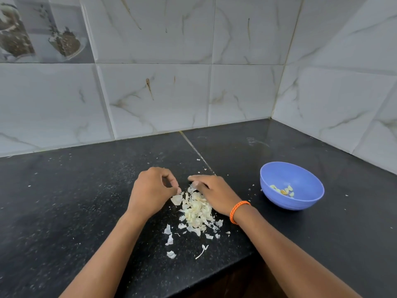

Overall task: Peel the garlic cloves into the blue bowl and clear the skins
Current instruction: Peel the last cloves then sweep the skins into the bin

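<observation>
The left hand [151, 191] sat at the far edge of the heap of pale, papery garlic skins [197, 209], fingers curled with the tips drawn together; whether they pinched a scrap I could not tell. The right hand [211, 191], an orange braided band [237, 211] at its wrist, lay with fingers fairly straight against the heap's right flank, seemingly herding skins inward. The round blue plastic bowl [292, 186] stood well apart to the right, a few peeled yellowish garlic cloves [283, 191] in its bottom.

The likely trouble was the skins themselves: light and dry, they could scatter under a quick sweep (several stray flakes [169, 235] already lay toward the near edge) or slide off the front of the worktop. An unpeeled clove might also be hidden in the heap and be cleared away with it.

The black speckled stone worktop [75, 201], dusted with fine white bits, filled a corner walled in white marble-patterned tiles [159, 93].
</observation>
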A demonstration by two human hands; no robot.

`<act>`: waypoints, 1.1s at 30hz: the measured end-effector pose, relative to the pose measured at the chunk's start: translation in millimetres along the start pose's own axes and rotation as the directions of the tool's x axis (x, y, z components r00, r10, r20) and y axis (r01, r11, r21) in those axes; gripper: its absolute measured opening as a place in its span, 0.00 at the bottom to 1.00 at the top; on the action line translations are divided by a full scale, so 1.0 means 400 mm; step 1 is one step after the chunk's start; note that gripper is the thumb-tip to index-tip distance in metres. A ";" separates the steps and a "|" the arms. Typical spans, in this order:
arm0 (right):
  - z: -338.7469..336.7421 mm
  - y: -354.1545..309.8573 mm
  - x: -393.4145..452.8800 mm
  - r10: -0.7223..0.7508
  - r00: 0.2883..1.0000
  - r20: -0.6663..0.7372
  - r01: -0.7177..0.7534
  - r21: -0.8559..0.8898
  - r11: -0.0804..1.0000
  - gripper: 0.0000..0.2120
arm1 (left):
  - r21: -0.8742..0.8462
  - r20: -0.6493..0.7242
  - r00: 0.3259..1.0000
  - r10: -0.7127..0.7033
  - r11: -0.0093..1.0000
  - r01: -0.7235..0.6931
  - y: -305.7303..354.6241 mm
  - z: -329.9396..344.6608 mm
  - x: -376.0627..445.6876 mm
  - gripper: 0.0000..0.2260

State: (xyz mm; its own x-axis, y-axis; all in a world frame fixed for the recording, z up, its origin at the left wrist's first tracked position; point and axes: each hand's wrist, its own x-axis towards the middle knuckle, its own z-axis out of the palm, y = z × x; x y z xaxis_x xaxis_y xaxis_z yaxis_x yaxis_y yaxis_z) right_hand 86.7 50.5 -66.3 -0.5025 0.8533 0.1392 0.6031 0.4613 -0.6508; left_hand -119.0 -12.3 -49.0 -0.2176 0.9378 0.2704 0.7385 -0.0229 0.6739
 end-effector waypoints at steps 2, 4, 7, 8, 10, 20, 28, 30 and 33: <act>0.019 -0.025 -0.026 -0.030 0.999 0.024 0.029 0.040 0.999 0.19 | 0.008 -0.016 1.000 -0.025 1.000 0.025 -0.006 0.000 0.001 0.11; 0.036 -0.041 -0.055 -0.050 0.998 0.043 0.047 0.068 0.997 0.19 | -0.003 -0.017 1.000 -0.013 1.000 0.013 -0.008 0.002 0.002 0.09; 0.042 -0.062 -0.095 -0.037 0.999 0.031 0.031 0.152 0.988 0.19 | -0.030 0.025 1.000 0.016 0.999 -0.015 -0.005 0.013 -0.005 0.13; 0.043 -0.068 -0.106 -0.024 0.999 0.022 0.019 0.189 0.982 0.20 | -0.041 0.041 0.999 0.014 0.999 -0.012 -0.005 0.016 -0.013 0.15; 0.048 -0.084 -0.124 -0.025 0.999 0.034 0.017 0.203 0.979 0.23 | -0.059 0.085 0.996 -0.003 0.998 0.008 -0.012 0.015 -0.026 0.18; 0.154 -0.178 -0.157 -0.265 0.949 0.174 0.302 -0.249 0.920 0.36 | -0.188 0.111 0.993 -0.046 0.980 0.067 -0.034 -0.032 -0.089 0.18; 0.154 -0.188 -0.081 -0.509 0.836 0.205 0.523 -0.578 0.626 0.21 | -0.250 -0.109 0.982 -0.156 0.960 0.125 -0.041 -0.018 -0.053 0.18; 0.151 -0.188 -0.067 -0.539 0.802 0.256 0.571 -0.593 0.568 0.17 | -0.288 -0.108 0.979 -0.172 0.948 0.135 -0.046 -0.020 -0.040 0.18; 0.156 -0.184 -0.045 -0.576 0.763 0.293 0.615 -0.603 0.508 0.15 | -0.286 -0.129 0.971 -0.202 0.945 0.159 -0.054 -0.026 -0.027 0.17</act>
State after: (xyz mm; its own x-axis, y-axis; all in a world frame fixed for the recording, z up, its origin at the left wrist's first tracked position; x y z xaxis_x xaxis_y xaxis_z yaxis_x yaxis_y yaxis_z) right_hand 12.7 -14.2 -67.7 -0.9121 0.3146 0.2627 0.3715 0.9055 0.2053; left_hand -139.4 -25.6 -59.4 -0.4431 0.8703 0.2151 0.4804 0.0280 0.8766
